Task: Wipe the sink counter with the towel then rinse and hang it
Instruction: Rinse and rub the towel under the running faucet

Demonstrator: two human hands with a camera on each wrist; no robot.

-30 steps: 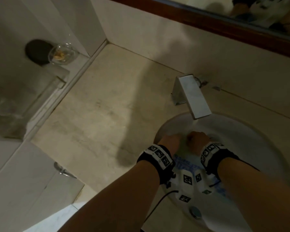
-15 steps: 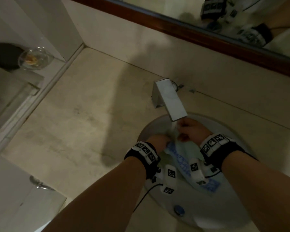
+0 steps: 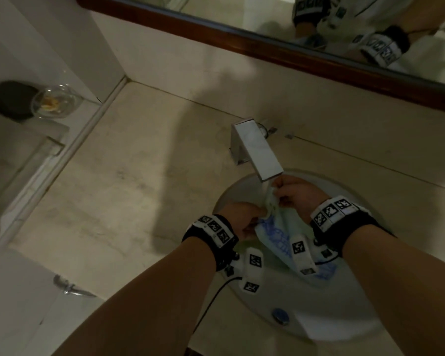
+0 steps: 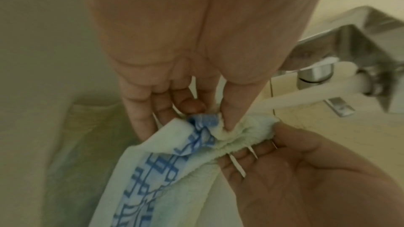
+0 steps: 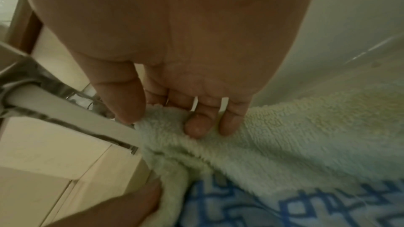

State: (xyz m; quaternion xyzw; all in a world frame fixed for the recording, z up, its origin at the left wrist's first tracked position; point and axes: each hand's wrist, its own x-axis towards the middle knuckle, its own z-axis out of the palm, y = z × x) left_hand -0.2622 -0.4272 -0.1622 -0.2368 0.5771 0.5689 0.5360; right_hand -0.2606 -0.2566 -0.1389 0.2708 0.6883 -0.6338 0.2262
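Observation:
A pale green towel (image 3: 280,227) with a blue woven pattern hangs into the white sink basin (image 3: 344,304). My left hand (image 3: 244,219) pinches its upper edge between thumb and fingers. My right hand (image 3: 293,194) grips the same edge just under the square chrome faucet (image 3: 257,152). In the left wrist view the left hand (image 4: 205,110) pinches the towel (image 4: 166,170) while water (image 4: 306,92) streams from the spout onto it. The right wrist view shows the right hand (image 5: 174,118) curled over the towel (image 5: 284,144) where the water stream (image 5: 76,111) lands.
A beige stone counter (image 3: 126,188) stretches left of the basin. A wood-framed mirror (image 3: 267,39) runs along the back wall. A clear glass bulb on a dark base (image 3: 49,104) sits on the left ledge. The chrome drain (image 3: 280,316) lies at the basin's near side.
Both hands lifted the towel's top edge from low in the basin up to the faucet spout. The right hand now sits just beneath the spout, and more of the towel hangs unfolded.

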